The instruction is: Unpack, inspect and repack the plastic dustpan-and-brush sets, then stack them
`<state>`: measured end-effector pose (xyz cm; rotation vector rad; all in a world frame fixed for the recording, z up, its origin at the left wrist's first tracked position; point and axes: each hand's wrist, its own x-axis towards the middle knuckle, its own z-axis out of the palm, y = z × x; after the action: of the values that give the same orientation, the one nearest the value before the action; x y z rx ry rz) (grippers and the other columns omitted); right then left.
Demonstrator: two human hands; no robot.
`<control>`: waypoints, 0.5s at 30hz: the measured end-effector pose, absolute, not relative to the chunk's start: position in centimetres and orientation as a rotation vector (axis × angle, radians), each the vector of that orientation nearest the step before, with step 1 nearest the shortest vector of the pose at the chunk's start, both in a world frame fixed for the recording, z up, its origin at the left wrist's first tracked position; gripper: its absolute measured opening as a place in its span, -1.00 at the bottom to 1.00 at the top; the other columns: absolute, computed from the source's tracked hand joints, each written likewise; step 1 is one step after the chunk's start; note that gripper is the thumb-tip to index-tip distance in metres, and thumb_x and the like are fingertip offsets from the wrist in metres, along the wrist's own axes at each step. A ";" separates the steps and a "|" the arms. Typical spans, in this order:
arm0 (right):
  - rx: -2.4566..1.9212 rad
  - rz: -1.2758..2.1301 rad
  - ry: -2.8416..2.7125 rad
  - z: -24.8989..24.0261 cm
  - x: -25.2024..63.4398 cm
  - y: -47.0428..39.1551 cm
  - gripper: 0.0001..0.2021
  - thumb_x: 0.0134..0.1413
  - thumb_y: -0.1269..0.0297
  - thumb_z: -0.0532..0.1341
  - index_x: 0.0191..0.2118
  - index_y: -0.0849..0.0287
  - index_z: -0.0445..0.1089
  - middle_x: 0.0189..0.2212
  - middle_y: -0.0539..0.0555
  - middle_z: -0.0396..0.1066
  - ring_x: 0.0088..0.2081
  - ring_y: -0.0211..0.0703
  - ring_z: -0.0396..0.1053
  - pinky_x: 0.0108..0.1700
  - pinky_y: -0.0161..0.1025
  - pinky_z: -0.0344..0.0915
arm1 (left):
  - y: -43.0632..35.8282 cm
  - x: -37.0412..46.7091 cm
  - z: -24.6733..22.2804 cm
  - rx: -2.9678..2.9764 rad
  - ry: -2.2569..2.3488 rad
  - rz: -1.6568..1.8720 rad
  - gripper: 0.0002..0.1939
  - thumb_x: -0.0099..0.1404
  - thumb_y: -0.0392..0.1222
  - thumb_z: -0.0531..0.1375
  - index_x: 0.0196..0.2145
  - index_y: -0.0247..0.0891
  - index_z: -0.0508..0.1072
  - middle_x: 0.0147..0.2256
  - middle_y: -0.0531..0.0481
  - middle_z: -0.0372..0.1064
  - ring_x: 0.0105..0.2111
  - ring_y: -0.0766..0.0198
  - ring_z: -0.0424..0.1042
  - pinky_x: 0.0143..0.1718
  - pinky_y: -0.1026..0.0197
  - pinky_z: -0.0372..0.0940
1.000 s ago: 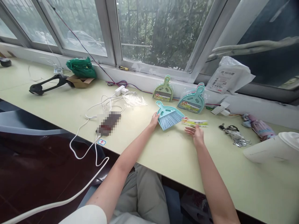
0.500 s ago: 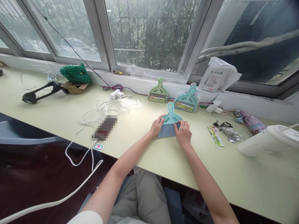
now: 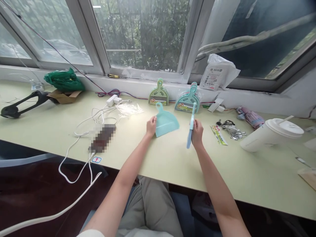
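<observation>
My left hand [image 3: 151,126] is closed on the left edge of a turquoise dustpan [image 3: 168,123], whose looped handle points up and away from me. To the right, my right hand [image 3: 197,133] grips a small hand brush [image 3: 191,126], turned edge-on with its blue bristles downward. Dustpan and brush are apart, with bare tabletop between them. Behind them, a packaged green dustpan-and-brush set [image 3: 158,95] and packaged turquoise sets [image 3: 188,100] lean by the window wall. A colourful label strip [image 3: 218,135] lies right of my right hand.
On the right are keys [image 3: 233,129], a folded umbrella [image 3: 250,117] and a tilted white cup [image 3: 261,136] with a straw. White cables [image 3: 81,133] and a blurred-out dark device [image 3: 102,138] lie left. Farther left are a green bag [image 3: 64,80], a cardboard box [image 3: 65,96] and a black frame [image 3: 24,103].
The brush has come off the dustpan. My right hand has turned it edge-on and moved it away to the right, while my left hand keeps the dustpan, now tilted. The view has shifted right.
</observation>
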<state>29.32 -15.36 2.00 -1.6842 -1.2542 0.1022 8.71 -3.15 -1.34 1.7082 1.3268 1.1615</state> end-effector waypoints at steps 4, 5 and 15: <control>-2.075 -0.214 -1.428 1.1 32.8 -15.8 -0.68 0.19 0.15 -0.05 -0.36 0.17 0.38 -0.27 0.21 0.37 -0.10 0.03 0.18 -0.13 -0.13 0.14 | -1.1 5.7 -1.5 1.867 1.695 0.932 -0.69 0.34 -0.11 -0.02 -0.25 -0.21 0.51 -0.11 -0.14 0.41 -0.07 0.07 0.32 -0.10 0.16 0.18; -2.163 -0.229 -1.462 0.5 33.4 -15.8 -0.70 0.17 0.18 -0.03 -0.35 0.18 0.39 -0.26 0.24 0.37 -0.09 0.05 0.18 -0.13 -0.11 0.14 | -0.9 5.2 -1.5 1.884 1.743 0.908 -0.69 0.34 -0.12 -0.02 -0.26 -0.22 0.51 -0.08 -0.15 0.38 -0.03 0.06 0.28 -0.09 0.16 0.18; -2.608 -0.079 -1.521 0.2 34.5 -13.3 -0.68 -0.09 0.10 0.21 -0.31 0.25 0.48 -0.26 0.29 0.45 -0.11 0.15 0.30 -0.07 0.03 0.03 | -0.4 5.0 -1.4 1.931 1.809 0.788 -0.76 0.30 -0.06 0.05 -0.19 -0.18 0.43 -0.17 -0.11 0.42 -0.14 0.12 0.38 -0.24 0.21 0.18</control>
<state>34.47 -13.34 0.18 -2.6082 -1.5206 -0.0790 4.97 -0.38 -1.41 1.9305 1.8093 0.7884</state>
